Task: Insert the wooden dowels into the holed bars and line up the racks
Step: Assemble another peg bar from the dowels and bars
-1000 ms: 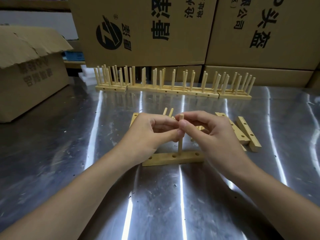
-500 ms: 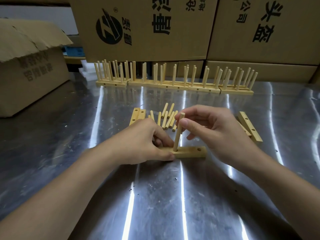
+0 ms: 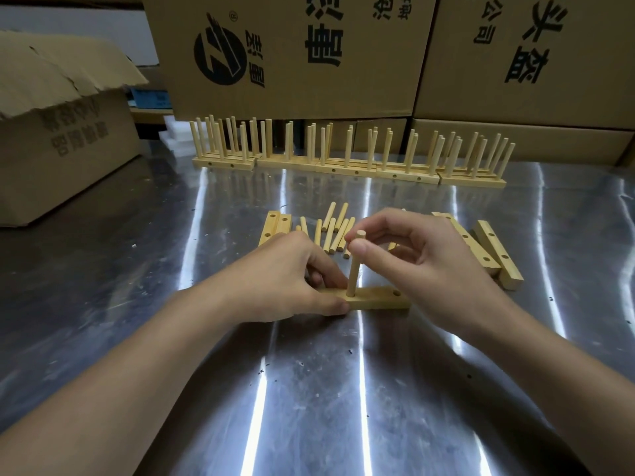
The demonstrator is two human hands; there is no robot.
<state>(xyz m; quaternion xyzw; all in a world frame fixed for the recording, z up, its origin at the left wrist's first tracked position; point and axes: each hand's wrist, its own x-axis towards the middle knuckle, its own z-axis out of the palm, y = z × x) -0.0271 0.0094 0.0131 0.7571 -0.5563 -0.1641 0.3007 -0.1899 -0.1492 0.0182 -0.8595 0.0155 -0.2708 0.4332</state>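
I see steel table (image 3: 103, 304) filling view, bare sheet wide on near side and far left. Far edge walled by stacked cartons (image 3: 292, 56); open carton (image 3: 62, 149) crowds far left. Along far edge, finished racks (image 3: 343, 166) in line, just before cartons. Right of right hand (image 3: 429, 262), spare bars (image 3: 494, 255); behind hands, loose dowels (image 3: 335, 231). At centre, holed bar (image 3: 378, 300) flat, left hand (image 3: 285, 283) gripping its left end. Right thumb and fingers pinch top of dowel (image 3: 354, 269), upright, foot in bar's hole.
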